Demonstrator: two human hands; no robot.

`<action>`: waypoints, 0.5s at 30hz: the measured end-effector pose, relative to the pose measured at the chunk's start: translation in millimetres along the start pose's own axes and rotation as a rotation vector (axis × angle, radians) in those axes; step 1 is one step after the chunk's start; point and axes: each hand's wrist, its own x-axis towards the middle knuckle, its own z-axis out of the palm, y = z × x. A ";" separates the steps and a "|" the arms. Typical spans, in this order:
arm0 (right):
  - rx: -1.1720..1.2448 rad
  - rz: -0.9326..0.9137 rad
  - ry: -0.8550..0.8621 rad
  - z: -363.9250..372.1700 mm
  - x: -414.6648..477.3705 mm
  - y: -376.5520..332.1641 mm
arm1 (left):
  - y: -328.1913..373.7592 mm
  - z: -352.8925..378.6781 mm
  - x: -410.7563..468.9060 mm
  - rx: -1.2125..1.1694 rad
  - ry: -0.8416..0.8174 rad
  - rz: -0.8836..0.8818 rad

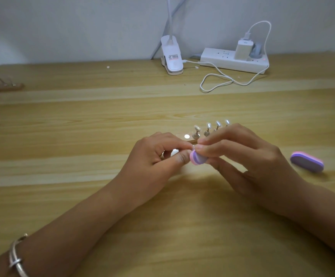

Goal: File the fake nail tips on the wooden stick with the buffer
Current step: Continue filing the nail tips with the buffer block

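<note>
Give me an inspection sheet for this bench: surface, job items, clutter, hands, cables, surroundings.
Surface: wooden table, a few white specks near the back.
Job's things: wooden stick carries a row of nail tips on metal stands, behind the hands; pink-and-purple buffer in hand.
Clutter: second buffer lies right of the hands; blurred rack at the left edge.
Grippers: left hand pinches a small pale piece, likely a tip, against the buffer; right hand grips the buffer.
Cables: white cable loops from the charger to the clip lamp.
Surroundings: power strip and plain wall at the back.
</note>
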 end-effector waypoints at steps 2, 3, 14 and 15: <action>-0.014 0.038 0.015 -3.9 0.3 3.8 | 0.7 0.9 0.5 -0.006 -0.005 -0.017; -0.008 0.049 0.021 -3.9 0.6 3.4 | 1.0 1.0 0.7 -0.016 -0.008 -0.024; 0.001 0.011 0.036 0.3 1.9 -3.2 | 3.5 -0.1 0.1 -0.065 -0.016 -0.028; 0.004 -0.010 0.031 1.8 1.8 -4.9 | 3.6 -0.2 0.0 -0.070 -0.017 -0.023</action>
